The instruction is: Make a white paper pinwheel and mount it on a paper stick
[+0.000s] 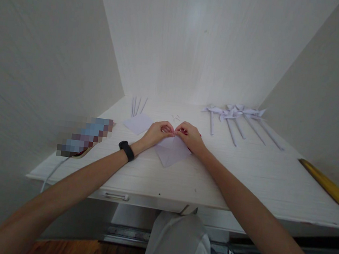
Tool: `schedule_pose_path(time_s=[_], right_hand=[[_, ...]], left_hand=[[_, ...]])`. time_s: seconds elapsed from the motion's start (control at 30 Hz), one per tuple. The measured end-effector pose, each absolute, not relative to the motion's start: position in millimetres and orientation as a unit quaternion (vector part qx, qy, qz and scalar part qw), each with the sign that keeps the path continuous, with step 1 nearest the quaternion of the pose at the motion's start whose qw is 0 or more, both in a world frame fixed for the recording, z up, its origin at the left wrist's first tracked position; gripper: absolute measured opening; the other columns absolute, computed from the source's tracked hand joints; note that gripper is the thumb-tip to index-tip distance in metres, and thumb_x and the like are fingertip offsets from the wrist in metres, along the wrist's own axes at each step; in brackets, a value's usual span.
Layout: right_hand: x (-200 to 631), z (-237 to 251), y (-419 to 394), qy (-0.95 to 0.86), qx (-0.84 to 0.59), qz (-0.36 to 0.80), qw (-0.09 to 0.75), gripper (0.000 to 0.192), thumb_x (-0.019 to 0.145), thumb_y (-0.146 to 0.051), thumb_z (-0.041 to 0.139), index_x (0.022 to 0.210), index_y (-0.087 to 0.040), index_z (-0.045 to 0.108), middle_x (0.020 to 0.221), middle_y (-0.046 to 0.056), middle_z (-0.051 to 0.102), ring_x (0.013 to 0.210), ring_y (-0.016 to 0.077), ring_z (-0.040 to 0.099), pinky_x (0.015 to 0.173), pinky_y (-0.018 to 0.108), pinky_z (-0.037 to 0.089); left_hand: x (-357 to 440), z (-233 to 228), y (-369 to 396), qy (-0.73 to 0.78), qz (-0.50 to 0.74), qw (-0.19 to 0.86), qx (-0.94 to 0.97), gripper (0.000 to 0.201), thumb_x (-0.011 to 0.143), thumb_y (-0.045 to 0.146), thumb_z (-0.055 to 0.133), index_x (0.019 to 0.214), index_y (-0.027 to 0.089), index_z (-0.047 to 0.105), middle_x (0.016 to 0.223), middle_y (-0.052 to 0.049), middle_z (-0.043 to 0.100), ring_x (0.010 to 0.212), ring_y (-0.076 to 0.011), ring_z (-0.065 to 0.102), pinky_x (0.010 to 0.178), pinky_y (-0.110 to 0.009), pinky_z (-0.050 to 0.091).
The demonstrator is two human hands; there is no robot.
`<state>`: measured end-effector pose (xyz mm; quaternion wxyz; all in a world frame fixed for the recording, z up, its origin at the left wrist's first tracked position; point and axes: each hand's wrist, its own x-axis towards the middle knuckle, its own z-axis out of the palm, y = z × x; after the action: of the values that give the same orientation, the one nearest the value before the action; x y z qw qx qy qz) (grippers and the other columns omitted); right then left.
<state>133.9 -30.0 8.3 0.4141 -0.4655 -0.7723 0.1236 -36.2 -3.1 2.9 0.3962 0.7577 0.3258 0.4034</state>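
From where I stand, the left hand (161, 131) and the right hand (188, 135) meet over the white desk (157, 182), thumbs and fingertips pinching the far corner of a flat, square-cornered sheet of thin white paper (168, 155). Both grips look light; fingers curled, neither hand free. The sheet lies in the middle of the desk, its near corner pointing at the worker. Handling, my judgement: keep the 2 thumbs close together at the corner, line up the edges before pressing, and let the near part rest on the desk so that the paper neither twists nor picks up a stray crease; heavy pressure could crumple it. A red object (189, 149) shows partly behind the right hand; identity cannot be told. Beyond the left hand: a loose white paper square (139, 123) and 4 thin pale sticks (138, 107). Far right: folded white paper pinwheel heads (235, 110) on 5 rolled white sticks (231, 132), the heads overlapping too closely for a sure count. Small white scraps (175, 117) lie past the fingertips. Containers: under the desk's front edge I note a white drawer front (145, 201) with a metal handle (115, 196); its inside is hidden, so contents cannot be recorded.
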Motion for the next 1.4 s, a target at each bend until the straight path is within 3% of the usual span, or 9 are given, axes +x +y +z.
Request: schedule_pose_path(time_s=[1.4], right_hand=[[131.1,6.6,-30.2,-0.769,-0.471,0.130,0.411,0.006,0.078,-0.018,0.055,0.073,-0.017,0.056,0.075,0.001,0.055,0.068,0.0118,0.048,0.063,0.025,0.036]], left_hand=[[-33.8,3.5,-4.9,0.320,0.417,0.461,0.715,0.028,0.062,0.032,0.073,0.078,0.014,0.058,0.075,-0.004,0.065,0.069,-0.0117,0.060,0.065,-0.025,0.044]])
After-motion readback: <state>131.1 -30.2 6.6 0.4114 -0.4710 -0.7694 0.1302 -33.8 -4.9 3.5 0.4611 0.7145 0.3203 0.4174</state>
